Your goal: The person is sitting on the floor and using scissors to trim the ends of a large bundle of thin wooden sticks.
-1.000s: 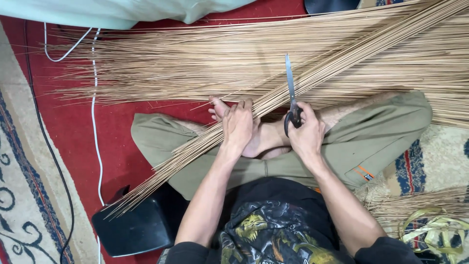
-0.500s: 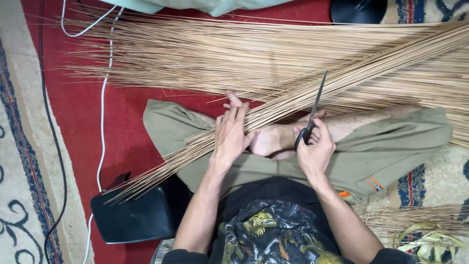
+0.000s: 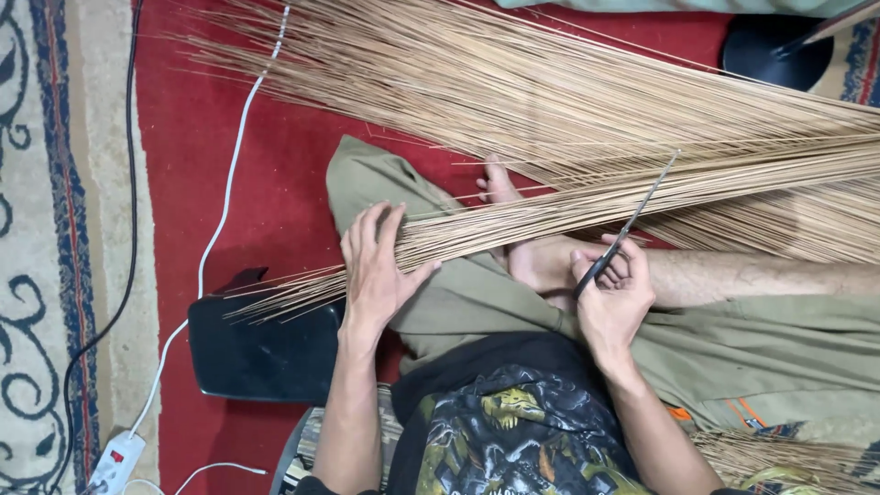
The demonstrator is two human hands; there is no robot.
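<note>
Left hand (image 3: 374,266) flat on stick bundle (image 3: 513,220); right hand (image 3: 612,295) grips knife (image 3: 632,220) beside it

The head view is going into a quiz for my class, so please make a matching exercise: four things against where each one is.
Things:
1. knife
2. stick bundle
3. white cable
4. black box

Places:
A. on the red carpet, running to a power strip
B. under the left hand
C. in the right hand
D. below the bundle's thin ends

Pairs: 1-C, 2-B, 3-A, 4-D
</note>
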